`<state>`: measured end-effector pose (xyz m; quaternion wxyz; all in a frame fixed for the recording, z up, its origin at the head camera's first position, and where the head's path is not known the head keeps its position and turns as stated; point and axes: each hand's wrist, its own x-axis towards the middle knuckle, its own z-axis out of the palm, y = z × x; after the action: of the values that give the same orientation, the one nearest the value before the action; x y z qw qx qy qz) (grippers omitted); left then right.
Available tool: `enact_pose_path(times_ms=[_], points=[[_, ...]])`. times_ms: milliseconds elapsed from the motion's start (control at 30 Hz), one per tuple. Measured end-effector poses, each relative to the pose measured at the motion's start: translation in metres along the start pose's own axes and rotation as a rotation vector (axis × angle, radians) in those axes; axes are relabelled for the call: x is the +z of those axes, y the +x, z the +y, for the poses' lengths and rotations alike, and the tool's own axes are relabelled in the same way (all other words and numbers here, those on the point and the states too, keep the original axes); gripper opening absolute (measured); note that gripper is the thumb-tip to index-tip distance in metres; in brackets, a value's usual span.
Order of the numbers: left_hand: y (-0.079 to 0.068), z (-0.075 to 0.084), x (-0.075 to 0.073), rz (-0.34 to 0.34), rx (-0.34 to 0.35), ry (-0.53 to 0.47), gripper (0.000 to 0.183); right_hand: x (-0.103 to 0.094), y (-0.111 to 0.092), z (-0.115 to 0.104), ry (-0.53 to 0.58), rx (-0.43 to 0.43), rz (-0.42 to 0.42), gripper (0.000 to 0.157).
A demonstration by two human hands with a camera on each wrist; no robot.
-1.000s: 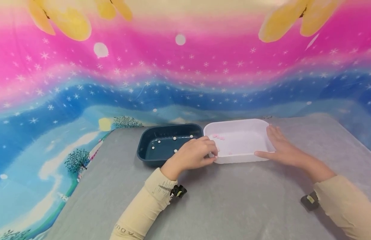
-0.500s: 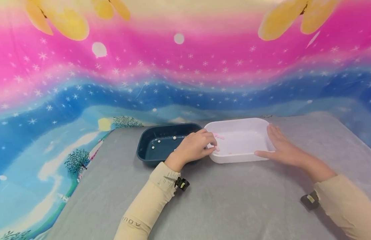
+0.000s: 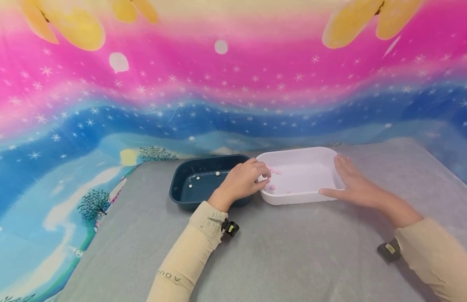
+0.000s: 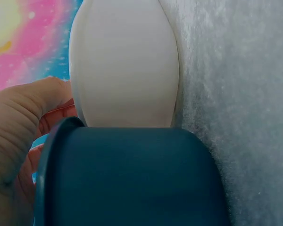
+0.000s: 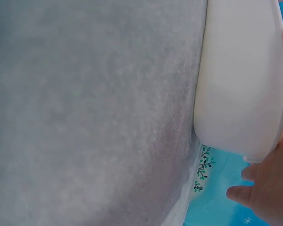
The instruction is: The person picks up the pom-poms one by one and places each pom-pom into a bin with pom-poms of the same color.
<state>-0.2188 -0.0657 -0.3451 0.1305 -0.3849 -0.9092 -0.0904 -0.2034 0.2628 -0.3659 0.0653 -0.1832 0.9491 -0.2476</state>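
Observation:
My left hand (image 3: 242, 178) hovers across the neighbouring ends of a dark blue tub (image 3: 174, 184) and a white tub (image 3: 309, 199). Its thumb and bent fingers stand slightly apart at the white tub's left rim, with no object visible between them. In the left wrist view, the tub rims hide the fingertips. Small pink beads (image 3: 272, 187) lie in the white tub's left end. Several white beads (image 3: 217, 173) are scattered on the dark tub's floor. My right hand (image 3: 356, 186) rests against the white tub's right end, fingers straight and thumb along the front rim.
Both tubs stand side by side on a grey cloth-covered table (image 3: 293, 251). Behind and left hangs a colourful printed backdrop (image 3: 218, 92). A black wrist camera (image 3: 230, 227) sits on the left sleeve, another wrist camera (image 3: 389, 251) on the right.
My left hand has moved up from the white tub's front left corner, and its thumb and fingers have parted. Pink beads there are now in plain sight. The right hand stays put.

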Motion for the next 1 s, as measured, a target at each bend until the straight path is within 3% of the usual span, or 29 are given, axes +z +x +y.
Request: enact_pose_path(times_ms=[267, 500, 700, 833, 1000], points=[[-0.001, -0.004, 0.004, 0.012, -0.009, -0.012, 0.013, 0.002, 0.001, -0.002, 0.002, 0.009, -0.001, 0.11], [-0.001, -0.005, 0.009, -0.019, -0.026, -0.008, 0.016, 0.003, 0.001, -0.003, 0.005, 0.006, -0.009, 0.109], [-0.007, -0.007, 0.007, -0.02, -0.036, -0.013, 0.022, 0.005, 0.003, 0.001, 0.01, -0.001, 0.003, 0.109], [-0.018, -0.009, 0.001, -0.005, -0.033, -0.004, 0.023, 0.008, 0.001, 0.007, 0.022, -0.012, 0.027, 0.106], [-0.046, -0.016, -0.013, -0.006, -0.055, 0.077, 0.025, 0.009, -0.005, 0.018, 0.049, -0.066, 0.11, 0.097]])
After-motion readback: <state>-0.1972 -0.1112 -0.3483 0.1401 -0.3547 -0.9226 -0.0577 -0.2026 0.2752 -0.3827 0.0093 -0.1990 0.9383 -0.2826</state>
